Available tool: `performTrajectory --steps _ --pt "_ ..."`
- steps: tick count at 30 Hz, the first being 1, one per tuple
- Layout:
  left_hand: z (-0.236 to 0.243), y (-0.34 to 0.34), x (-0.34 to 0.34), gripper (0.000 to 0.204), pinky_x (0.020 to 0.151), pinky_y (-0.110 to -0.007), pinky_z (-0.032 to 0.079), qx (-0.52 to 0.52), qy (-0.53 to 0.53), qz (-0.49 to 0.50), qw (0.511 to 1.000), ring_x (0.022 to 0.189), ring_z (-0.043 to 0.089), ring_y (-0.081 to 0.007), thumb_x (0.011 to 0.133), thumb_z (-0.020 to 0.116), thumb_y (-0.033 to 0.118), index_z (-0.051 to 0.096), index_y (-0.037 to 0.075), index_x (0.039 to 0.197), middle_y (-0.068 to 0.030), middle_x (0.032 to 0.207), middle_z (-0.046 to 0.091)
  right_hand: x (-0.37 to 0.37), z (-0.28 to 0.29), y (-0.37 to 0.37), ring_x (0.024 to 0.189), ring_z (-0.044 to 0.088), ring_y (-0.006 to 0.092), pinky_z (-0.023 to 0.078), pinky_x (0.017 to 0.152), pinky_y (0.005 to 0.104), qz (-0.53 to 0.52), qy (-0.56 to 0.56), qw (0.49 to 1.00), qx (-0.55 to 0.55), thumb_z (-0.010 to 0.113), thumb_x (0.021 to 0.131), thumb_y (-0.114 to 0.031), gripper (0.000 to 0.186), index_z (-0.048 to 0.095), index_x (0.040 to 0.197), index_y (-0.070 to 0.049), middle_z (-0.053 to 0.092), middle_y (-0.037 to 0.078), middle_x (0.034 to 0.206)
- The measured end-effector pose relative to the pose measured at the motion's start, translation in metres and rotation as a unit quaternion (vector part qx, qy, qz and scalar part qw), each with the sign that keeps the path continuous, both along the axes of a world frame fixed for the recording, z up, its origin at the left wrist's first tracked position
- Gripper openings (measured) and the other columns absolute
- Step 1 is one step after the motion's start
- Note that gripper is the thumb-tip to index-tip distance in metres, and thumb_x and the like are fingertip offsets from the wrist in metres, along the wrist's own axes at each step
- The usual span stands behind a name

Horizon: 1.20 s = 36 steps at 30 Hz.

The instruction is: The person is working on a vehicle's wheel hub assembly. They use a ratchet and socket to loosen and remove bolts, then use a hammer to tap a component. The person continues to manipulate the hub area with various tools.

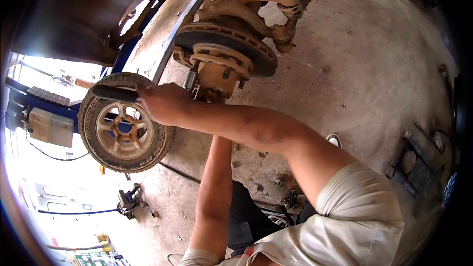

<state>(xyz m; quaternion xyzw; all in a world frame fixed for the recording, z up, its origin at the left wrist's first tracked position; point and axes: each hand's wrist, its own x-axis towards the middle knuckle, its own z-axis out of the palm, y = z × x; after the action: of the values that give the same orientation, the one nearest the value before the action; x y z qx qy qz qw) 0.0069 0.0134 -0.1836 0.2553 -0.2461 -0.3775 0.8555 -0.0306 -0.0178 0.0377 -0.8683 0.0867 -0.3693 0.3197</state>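
Observation:
My right hand [165, 101], its arm crossing over the left one, is closed round a black-handled tool [116, 93] that points left. Just beyond its knuckles a shiny metal cylinder [190, 80] stands beside the hub; whether it belongs to that tool I cannot tell. My left hand [214, 97] reaches up to the near end of the rusty wheel hub [221, 80], its fingers mostly hidden behind my right wrist. Wheel studs stick out of the hub flange, and behind it sits the brake disc [263, 59].
A tyre on a spoked rim [125, 143] stands left of the hub. Rusty suspension arms [241, 7] hang above the disc. A grey box [50, 127] is fixed by the blue lift at left. Metal parts lie on the concrete floor [354, 69], and a dark frame [409, 162] is at right.

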Motion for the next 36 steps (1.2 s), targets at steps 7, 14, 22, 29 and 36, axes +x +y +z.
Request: performTrajectory --steps 7,14,22,29,36 --pt "0.003 -0.011 -0.008 0.057 0.102 -0.039 0.036 0.002 0.002 -0.005 1.000 0.125 0.041 -0.0232 0.100 0.036 0.047 0.036 0.005 0.139 -0.0145 0.136 0.044 0.015 -0.007 -0.014 0.072 0.068 0.0318 0.055 0.061 0.0423 0.023 -0.001 0.999 0.021 0.062 0.082 -0.016 0.031 0.055 0.103 0.005 0.067 0.018 0.077" --pt "0.009 -0.003 -0.017 0.055 0.102 -0.038 0.036 0.023 -0.018 0.002 1.000 0.123 0.044 -0.0232 0.100 0.037 0.044 0.038 0.004 0.137 -0.0148 0.133 0.047 0.051 -0.008 -0.014 0.092 0.068 0.0282 0.055 0.078 0.0387 -0.011 0.206 0.978 0.030 0.063 0.076 -0.009 0.021 0.071 0.095 -0.006 0.070 0.013 0.100" --pt "0.024 -0.002 -0.009 0.052 0.101 -0.037 0.037 0.040 -0.055 0.014 0.998 0.119 0.047 -0.0232 0.100 0.039 0.041 0.042 0.003 0.135 -0.0150 0.130 0.050 0.035 -0.002 -0.009 0.078 0.069 0.0319 0.057 0.068 0.0426 0.025 0.097 0.995 -0.004 0.057 0.079 -0.012 0.017 0.070 0.083 -0.001 0.069 0.020 0.086" --pt "0.031 -0.012 -0.001 0.049 0.100 -0.036 0.038 0.056 -0.081 0.014 0.995 0.117 0.049 -0.0231 0.100 0.040 0.038 0.044 0.002 0.133 -0.0153 0.126 0.053 0.025 0.002 -0.015 0.084 0.069 0.0340 0.056 0.073 0.0433 0.054 0.074 0.994 0.064 0.056 0.080 -0.010 0.018 0.070 0.084 0.000 0.068 0.022 0.087" --pt "0.049 -0.006 0.001 0.047 0.099 -0.036 0.038 0.087 -0.127 0.028 0.988 0.114 0.052 -0.0231 0.100 0.042 0.035 0.047 0.001 0.131 -0.0155 0.123 0.055 0.029 0.012 0.010 0.068 0.067 0.0261 0.057 0.065 0.0402 0.057 0.149 0.987 -0.035 0.055 0.083 -0.010 0.016 0.066 0.090 0.001 0.067 0.017 0.078"
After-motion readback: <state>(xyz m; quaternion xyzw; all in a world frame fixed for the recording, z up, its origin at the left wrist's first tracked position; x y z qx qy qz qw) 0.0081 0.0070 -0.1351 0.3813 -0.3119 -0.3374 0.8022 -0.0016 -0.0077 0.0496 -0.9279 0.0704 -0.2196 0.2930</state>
